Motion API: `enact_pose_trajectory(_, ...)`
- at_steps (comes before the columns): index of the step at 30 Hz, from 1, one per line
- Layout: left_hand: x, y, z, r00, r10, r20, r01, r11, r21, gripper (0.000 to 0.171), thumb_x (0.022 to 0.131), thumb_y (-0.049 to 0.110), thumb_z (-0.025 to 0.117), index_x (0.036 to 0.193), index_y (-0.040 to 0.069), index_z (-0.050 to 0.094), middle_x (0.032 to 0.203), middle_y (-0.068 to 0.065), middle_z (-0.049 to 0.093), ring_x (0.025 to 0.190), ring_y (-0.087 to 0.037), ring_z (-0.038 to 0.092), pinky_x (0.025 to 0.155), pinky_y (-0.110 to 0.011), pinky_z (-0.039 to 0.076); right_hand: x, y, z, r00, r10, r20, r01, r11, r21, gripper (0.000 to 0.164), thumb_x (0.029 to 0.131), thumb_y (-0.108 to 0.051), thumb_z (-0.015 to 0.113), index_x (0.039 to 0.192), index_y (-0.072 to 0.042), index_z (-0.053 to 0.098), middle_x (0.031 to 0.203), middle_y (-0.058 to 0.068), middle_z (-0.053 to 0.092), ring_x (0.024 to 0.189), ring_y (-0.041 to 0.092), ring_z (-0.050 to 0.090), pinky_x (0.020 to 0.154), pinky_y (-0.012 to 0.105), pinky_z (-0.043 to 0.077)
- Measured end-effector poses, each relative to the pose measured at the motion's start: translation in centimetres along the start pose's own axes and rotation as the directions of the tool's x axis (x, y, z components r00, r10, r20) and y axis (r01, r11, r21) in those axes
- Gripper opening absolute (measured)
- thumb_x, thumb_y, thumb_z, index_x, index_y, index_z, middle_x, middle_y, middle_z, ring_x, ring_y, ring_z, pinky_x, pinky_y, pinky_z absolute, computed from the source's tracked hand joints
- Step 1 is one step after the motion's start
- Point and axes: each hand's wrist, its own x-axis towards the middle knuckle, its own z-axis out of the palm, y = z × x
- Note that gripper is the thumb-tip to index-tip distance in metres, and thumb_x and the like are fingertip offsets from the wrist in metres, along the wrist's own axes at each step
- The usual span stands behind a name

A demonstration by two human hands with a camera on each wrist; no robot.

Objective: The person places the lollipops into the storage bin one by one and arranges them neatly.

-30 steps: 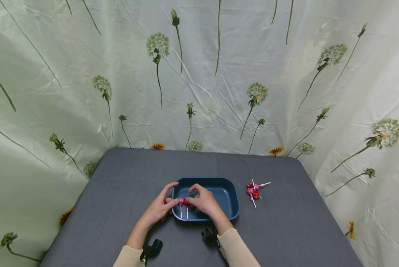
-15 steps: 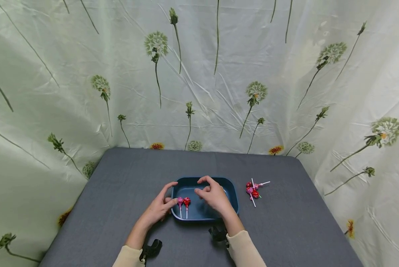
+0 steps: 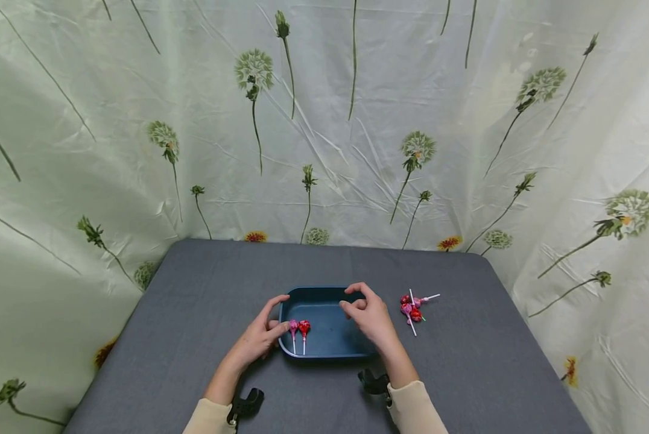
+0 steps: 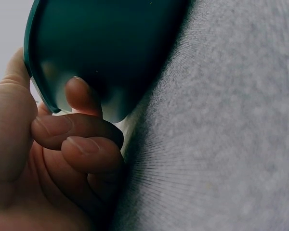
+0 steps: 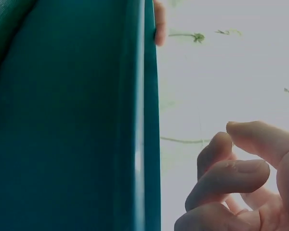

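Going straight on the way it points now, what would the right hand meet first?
Probably the blue tray, at its far wall, ahead of the right hand in the head view. Depth is unclear: if above the rim, it would pass over towards the floral curtain.

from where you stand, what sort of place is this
Probably a makeshift recording booth indoors: a floral curtain hangs behind and to both sides of a grey table, and black wrist cameras are being worn.
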Motion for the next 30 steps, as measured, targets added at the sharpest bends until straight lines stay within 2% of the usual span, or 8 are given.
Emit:
enact_pose_trajectory(6, 0.0, 0.0, -0.1, 1.0, 0.011, 0.003, -0.011, 1.0, 0.016, 0.065, 0.107, 0.032, 0.065, 0.162, 0.031, 0.031, 0.071, 0.0, 0.055, 0.05, -0.012, 0.044, 0.048, -0.026, 0.04, 0.0, 0.5, -1.6, 0.998, 0.011, -0.054, -0.008, 0.999, 0.048, 0.029, 0.101, -0.013, 0.071, 0.126, -0.003, 0.06, 0.063, 0.001, 0.061, 0.048, 0.012, 0.039, 0.049, 0.025, 0.034)
enact_pose_trajectory(12, -0.1, 0.1, -0.2, 1.0, 0.018, 0.013, -0.018, 1.0, 0.021, 0.064, 0.107, 0.031, 0.064, 0.162, 0.032, 0.031, 0.073, -0.001, 0.056, 0.05, -0.012, 0.044, 0.048, -0.026, 0.04, -0.1, 0.8, -3.7, 0.993, 0.046, -0.106, -0.037, 0.996, 0.087, 0.032, 0.101, -0.014, 0.071, 0.128, -0.004, 0.058, 0.064, 0.002, 0.062, 0.048, 0.01, 0.038, 0.051, 0.024, 0.035)
enact_pose_trajectory(21, -0.2, 0.3, -0.2, 1.0, 0.023, 0.017, -0.023, 1.0, 0.01, 0.065, 0.107, 0.031, 0.065, 0.162, 0.032, 0.031, 0.074, -0.004, 0.055, 0.052, -0.014, 0.045, 0.047, -0.027, 0.039, 0.0, 2.1, -6.6, 0.976, 0.092, -0.195, -0.083, 0.995, 0.05, 0.031, 0.101, -0.013, 0.07, 0.129, -0.005, 0.059, 0.068, 0.006, 0.066, 0.051, 0.01, 0.043, 0.052, 0.025, 0.039)
enact_pose_trajectory(30, -0.3, 0.2, -0.2, 0.999, 0.02, 0.027, -0.021, 1.0, 0.004, 0.065, 0.107, 0.029, 0.064, 0.162, 0.032, 0.031, 0.073, -0.004, 0.054, 0.05, -0.013, 0.043, 0.047, -0.027, 0.038, 0.0, 3.6, -8.5, 0.963, 0.137, -0.234, -0.121, 0.989, 0.081, 0.034, 0.102, -0.012, 0.069, 0.131, -0.001, 0.057, 0.065, -0.006, 0.063, 0.05, 0.006, 0.044, 0.051, 0.023, 0.038)
